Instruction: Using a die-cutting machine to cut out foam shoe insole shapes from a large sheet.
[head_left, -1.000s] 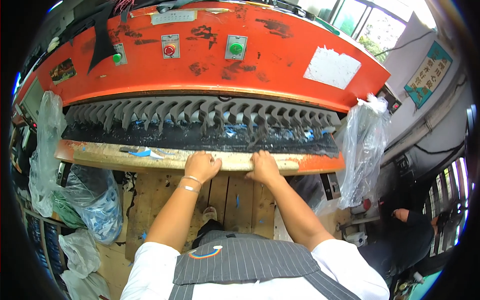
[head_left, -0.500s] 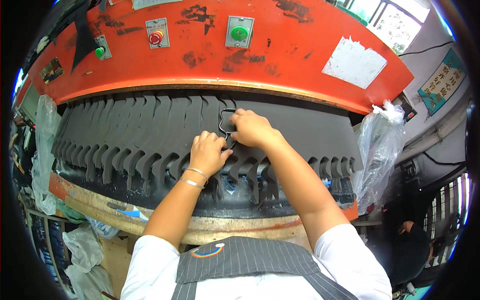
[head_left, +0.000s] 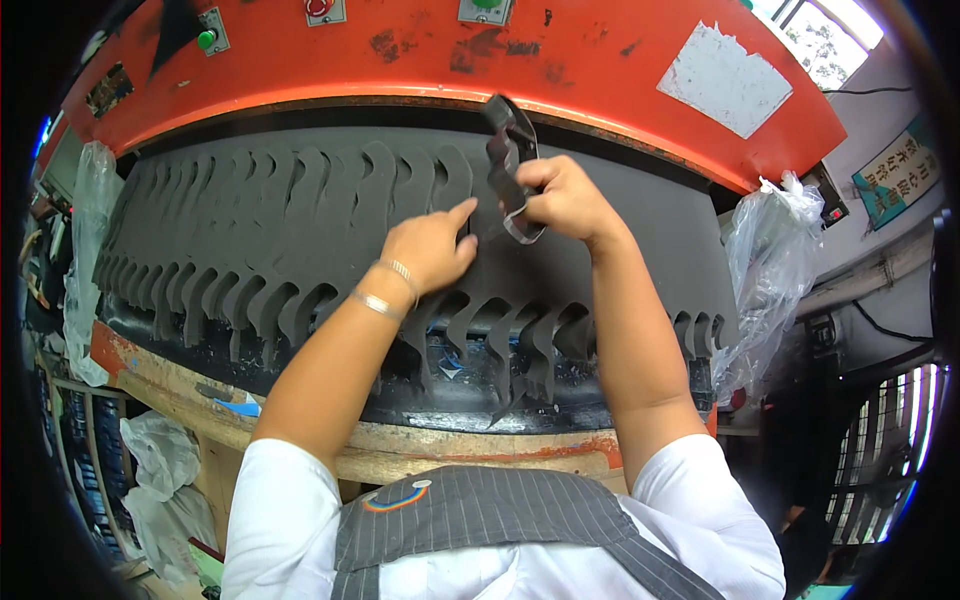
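Note:
A dark grey foam sheet (head_left: pixel 640 235) lies across the press bed, its left part cut into a row of wavy pieces (head_left: pixel 372 185). My right hand (head_left: pixel 572 200) grips a wavy-edged metal cutting die (head_left: pixel 512 165), tilted up and held above the sheet right of the last cut. On the left, my left hand (head_left: pixel 428 252) rests at the edge of the cut pieces, thumb and index finger apart, with nothing visible held. Along the near edge, curved foam offcuts (head_left: pixel 535 350) hang down.
The orange press beam (head_left: pixel 420 55) with several buttons spans the far side. A black bed edge (head_left: pixel 470 395) and a worn wooden ledge (head_left: pixel 490 445) run along the near side. Clear plastic bags hang at the left (head_left: pixel 88 260) and right (head_left: pixel 765 250) ends.
My right hand has lifted the cutting die off the foam and swung it up to the right. My left hand has shifted slightly right and up, its fingers now spread.

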